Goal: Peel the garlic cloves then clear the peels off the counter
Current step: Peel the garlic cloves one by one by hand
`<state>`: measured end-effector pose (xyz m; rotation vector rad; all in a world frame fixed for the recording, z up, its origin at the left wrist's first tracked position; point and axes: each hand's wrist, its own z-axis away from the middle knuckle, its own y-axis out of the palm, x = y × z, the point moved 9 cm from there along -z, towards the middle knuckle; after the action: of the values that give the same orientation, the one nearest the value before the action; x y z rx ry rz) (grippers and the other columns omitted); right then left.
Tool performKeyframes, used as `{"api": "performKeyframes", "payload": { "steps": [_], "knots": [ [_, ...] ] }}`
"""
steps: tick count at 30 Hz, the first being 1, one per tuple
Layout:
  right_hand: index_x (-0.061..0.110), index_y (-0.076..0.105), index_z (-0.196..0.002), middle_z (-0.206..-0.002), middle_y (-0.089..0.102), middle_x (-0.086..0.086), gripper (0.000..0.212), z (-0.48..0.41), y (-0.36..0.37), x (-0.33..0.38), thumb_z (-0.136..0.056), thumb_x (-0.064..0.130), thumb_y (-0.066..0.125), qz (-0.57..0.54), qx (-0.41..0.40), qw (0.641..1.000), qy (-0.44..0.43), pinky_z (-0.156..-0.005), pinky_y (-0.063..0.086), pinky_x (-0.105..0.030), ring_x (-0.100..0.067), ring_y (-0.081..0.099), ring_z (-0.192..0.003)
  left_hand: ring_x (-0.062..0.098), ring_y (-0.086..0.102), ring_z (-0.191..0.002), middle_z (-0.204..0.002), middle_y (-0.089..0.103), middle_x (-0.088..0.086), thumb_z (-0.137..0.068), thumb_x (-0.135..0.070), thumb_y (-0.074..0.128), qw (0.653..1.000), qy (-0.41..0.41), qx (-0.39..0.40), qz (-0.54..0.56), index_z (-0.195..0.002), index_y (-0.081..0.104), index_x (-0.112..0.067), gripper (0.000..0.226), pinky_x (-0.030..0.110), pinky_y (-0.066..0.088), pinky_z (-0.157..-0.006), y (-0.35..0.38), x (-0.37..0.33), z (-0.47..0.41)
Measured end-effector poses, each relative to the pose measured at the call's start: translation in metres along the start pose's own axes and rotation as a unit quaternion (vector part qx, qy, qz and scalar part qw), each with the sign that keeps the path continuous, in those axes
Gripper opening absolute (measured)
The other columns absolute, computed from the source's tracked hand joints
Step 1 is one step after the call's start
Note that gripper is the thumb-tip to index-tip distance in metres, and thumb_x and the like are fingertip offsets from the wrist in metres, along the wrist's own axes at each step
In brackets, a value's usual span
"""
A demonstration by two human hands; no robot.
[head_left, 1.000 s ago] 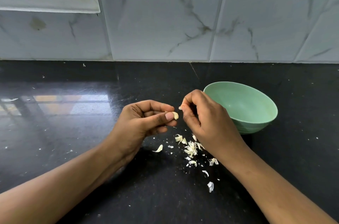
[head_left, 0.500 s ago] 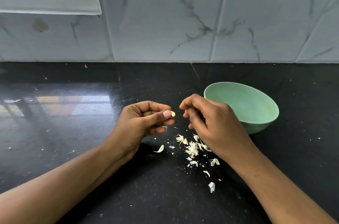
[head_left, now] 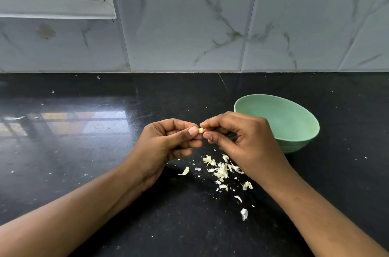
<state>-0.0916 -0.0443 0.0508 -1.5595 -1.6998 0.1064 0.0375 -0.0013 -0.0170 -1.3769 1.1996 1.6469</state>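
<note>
Above the black surface, the left hand pinches a small garlic clove between thumb and forefinger while the right hand nips its other end, with loose peels scattered just below and a green bowl at right.

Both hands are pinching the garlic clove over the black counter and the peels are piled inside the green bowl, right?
Not quite: the head view shows the white papery garlic peels scattered on the glossy black counter beside the round pale green bowl, not inside it. The left hand and right hand do pinch the small pale garlic clove above the counter.
</note>
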Motion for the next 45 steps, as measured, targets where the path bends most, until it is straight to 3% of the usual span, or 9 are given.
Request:
{"api": "performKeyframes", "payload": {
  "steps": [4, 9, 12, 15, 22, 29, 39, 45],
  "knots": [
    [0.014, 0.074, -0.085, -0.075, 0.07, 0.007, 0.008, 0.0, -0.006, 0.0, -0.078, 0.018, 0.073, -0.014, -0.028, 1.0, 0.0, -0.061, 0.053, -0.028, -0.005, 0.066, -0.068, 0.01, 0.07, -0.064, -0.078, 0.074, 0.009, -0.064, -0.021, 0.069, 0.999, -0.016, 0.029, -0.003, -0.073, 0.071, -0.012, 0.013, 0.015, 0.051, -0.05, 0.007, 0.002, 0.002],
    [0.014, 0.071, -0.081, -0.072, 0.067, 0.009, 0.005, -0.001, -0.003, -0.003, -0.08, 0.018, 0.072, -0.044, -0.005, 0.999, 0.021, -0.058, 0.05, -0.019, -0.009, 0.065, -0.066, 0.01, 0.069, -0.062, -0.079, 0.074, 0.011, -0.064, -0.018, 0.069, 0.999, -0.01, 0.042, -0.005, -0.072, 0.072, -0.012, 0.01, 0.015, 0.052, -0.05, 0.011, 0.001, 0.004],
    [0.015, 0.069, -0.089, -0.077, 0.065, 0.011, 0.007, -0.001, 0.003, -0.007, -0.082, 0.017, 0.07, -0.079, 0.027, 0.995, 0.046, -0.058, 0.047, -0.012, -0.01, 0.066, -0.069, 0.01, 0.068, -0.06, -0.078, 0.074, 0.011, -0.063, -0.016, 0.069, 0.999, -0.002, 0.048, -0.003, -0.071, 0.073, -0.011, 0.009, 0.015, 0.052, -0.05, 0.012, 0.0, 0.004],
    [0.019, 0.071, -0.095, -0.082, 0.066, 0.01, 0.012, -0.001, 0.004, -0.007, -0.083, 0.015, 0.07, -0.091, 0.036, 0.994, 0.05, -0.059, 0.051, -0.015, -0.01, 0.067, -0.074, 0.01, 0.067, -0.057, -0.076, 0.074, 0.012, -0.063, -0.014, 0.069, 0.999, 0.003, 0.049, -0.003, -0.074, 0.071, -0.01, 0.011, 0.015, 0.052, -0.049, 0.012, -0.001, 0.004],
    [0.018, 0.069, -0.082, -0.075, 0.068, 0.003, 0.006, 0.0, 0.004, -0.012, -0.08, 0.014, 0.074, -0.141, 0.039, 0.984, 0.101, -0.051, 0.056, -0.034, -0.015, 0.068, -0.065, 0.009, 0.065, -0.056, -0.072, 0.072, 0.01, -0.065, -0.015, 0.068, 0.998, 0.024, 0.063, -0.015, -0.075, 0.07, -0.01, 0.012, 0.016, 0.051, -0.05, 0.015, -0.005, 0.005],
    [0.018, 0.069, -0.078, -0.069, 0.071, -0.003, 0.009, 0.002, 0.005, -0.019, -0.076, 0.012, 0.076, -0.2, 0.027, 0.968, 0.152, -0.052, 0.055, -0.025, -0.012, 0.069, -0.062, 0.011, 0.065, -0.057, -0.071, 0.071, 0.009, -0.068, -0.015, 0.067, 0.996, 0.053, 0.068, -0.032, -0.074, 0.069, -0.012, 0.008, 0.018, 0.052, -0.052, 0.016, -0.009, 0.007],
    [0.016, 0.066, -0.08, -0.071, 0.066, 0.006, 0.009, 0.002, 0.002, -0.013, -0.08, 0.016, 0.075, -0.107, 0.035, 0.988, 0.106, -0.057, 0.055, -0.035, -0.015, 0.066, -0.068, 0.012, 0.066, -0.06, -0.07, 0.071, 0.009, -0.072, -0.017, 0.067, 0.988, 0.102, 0.055, -0.102, -0.081, 0.068, -0.008, 0.013, 0.019, 0.053, -0.056, 0.013, -0.016, 0.007],
    [0.02, 0.061, -0.079, -0.073, 0.057, 0.014, 0.01, 0.001, 0.01, -0.008, -0.08, 0.025, 0.069, -0.05, 0.056, 0.995, 0.069, -0.057, 0.05, -0.028, -0.011, 0.06, -0.068, 0.012, 0.066, -0.059, -0.068, 0.071, 0.009, -0.069, -0.02, 0.067, 0.992, 0.092, 0.031, -0.079, -0.083, 0.068, -0.006, 0.019, 0.02, 0.055, -0.056, 0.009, -0.014, 0.004]
  ]
}}
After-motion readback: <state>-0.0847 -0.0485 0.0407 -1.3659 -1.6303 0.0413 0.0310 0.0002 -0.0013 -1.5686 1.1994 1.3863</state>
